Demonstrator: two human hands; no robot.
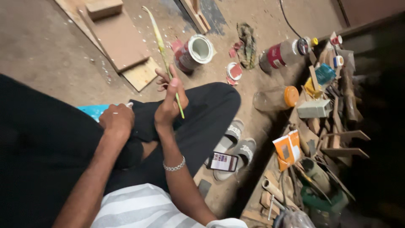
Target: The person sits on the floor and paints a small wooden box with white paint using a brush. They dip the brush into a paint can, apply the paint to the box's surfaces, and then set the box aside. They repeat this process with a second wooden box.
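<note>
1. Nearest the camera, at the bottom centre of the frame, is the person's grey-and-white striped shirt point(135, 209), with both forearms running up from it over black trousers point(198, 122).
2. The right hand point(169, 97), just above the middle of the frame, is closed around a long thin yellow-green stalk point(161, 44); the thumb is raised along it. A silver chain bracelet point(174, 165) sits on that wrist.
3. The stalk rises from the hand toward the top of the frame, curving slightly, and a short end pokes out below the hand over the trousers.
4. The left hand point(117, 119), left of centre, is clenched over the thigh, with a small pale thing showing at the fingertips; what it is cannot be told.
5. A bit of turquoise surface point(93, 111) shows just left of that hand.
6. Above the right hand, on the dusty floor, an open paint tin point(194, 52) lies on its side, its red lid point(234, 71) just to the right and a rag point(247, 44) beyond it.
7. In the upper left lie flat wooden boards point(120, 38).
8. A phone point(222, 161) with a lit screen rests near grey sandals point(238, 141), lower centre.
9. On the right, a cluttered heap of wood offcuts and tools point(320, 139) holds an orange packet point(287, 148), with plastic bottles point(282, 52) above it.
</note>
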